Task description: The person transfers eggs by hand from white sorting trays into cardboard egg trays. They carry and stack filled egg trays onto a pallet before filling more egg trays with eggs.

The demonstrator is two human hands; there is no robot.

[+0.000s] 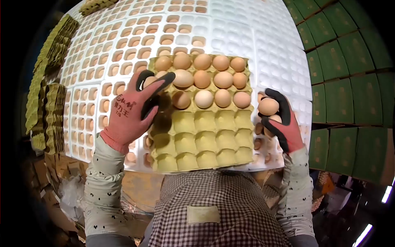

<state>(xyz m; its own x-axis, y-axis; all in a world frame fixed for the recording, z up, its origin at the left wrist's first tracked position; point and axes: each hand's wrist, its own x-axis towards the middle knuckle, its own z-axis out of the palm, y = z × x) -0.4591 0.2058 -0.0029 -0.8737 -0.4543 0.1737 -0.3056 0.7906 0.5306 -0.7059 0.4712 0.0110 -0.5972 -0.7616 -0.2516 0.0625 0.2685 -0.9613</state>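
Note:
A yellow pulp egg tray (202,158) lies in front of me, with brown and pale eggs (202,79) in its far rows and bare cups in its near rows. My left hand (133,105), in a pink and black glove, curls over the tray's left edge. An egg (149,81) shows between its fingers; the palm side is hidden. Right of the tray, my right hand (284,123), gloved alike, has its fingers around several eggs (268,106). These sit above the white foam tray, and some are partly covered by the thumb.
White foam trays (234,41) cover the table, many cups on the left holding eggs. Stacked pulp trays (53,117) stand along the left edge. Green cartons (335,101) are piled on the right. Cardboard (68,164) and a clear plastic bag (70,193) lie below left.

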